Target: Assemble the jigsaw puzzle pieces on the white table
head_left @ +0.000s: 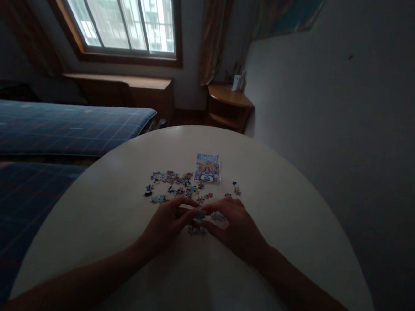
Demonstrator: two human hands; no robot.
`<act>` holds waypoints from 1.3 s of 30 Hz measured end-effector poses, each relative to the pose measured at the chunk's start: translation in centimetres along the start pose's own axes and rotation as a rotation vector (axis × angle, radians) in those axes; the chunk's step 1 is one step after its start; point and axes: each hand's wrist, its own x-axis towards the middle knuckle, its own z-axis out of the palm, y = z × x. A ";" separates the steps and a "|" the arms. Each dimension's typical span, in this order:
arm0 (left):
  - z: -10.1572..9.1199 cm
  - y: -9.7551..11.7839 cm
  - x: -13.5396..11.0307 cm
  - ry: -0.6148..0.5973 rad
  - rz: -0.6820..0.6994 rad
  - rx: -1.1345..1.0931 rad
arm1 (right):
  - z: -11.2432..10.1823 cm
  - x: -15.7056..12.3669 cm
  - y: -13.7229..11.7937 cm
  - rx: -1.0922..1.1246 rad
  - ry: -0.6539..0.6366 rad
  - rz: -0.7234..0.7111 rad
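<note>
My left hand (168, 222) and my right hand (238, 225) meet over the table, fingertips almost touching. Small light-blue jigsaw puzzle pieces (200, 214) are pinched between the fingers of both hands; how they fit together is too small to tell. Just below the fingertips lies a joined strip of puzzle pieces (197, 231). More puzzle pieces (218, 216) show partly behind my right fingers. Beyond my left hand, many loose puzzle pieces (179, 190) are scattered in a loose group. A colourful picture card or packet (208, 168) with a blue cartoon figure lies farther back.
The round white table (280, 190) fills the foreground. A few stray pieces (236, 191) lie to the right. At left stands a bed with a blue plaid mattress (59, 127). A wooden corner shelf (230, 96) and a desk (148, 82) stand along the far wall.
</note>
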 end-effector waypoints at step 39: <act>-2.1 -1.2 -0.3 -0.275 0.546 1.052 | -1.3 -1.2 2.1 -0.176 -0.410 -0.162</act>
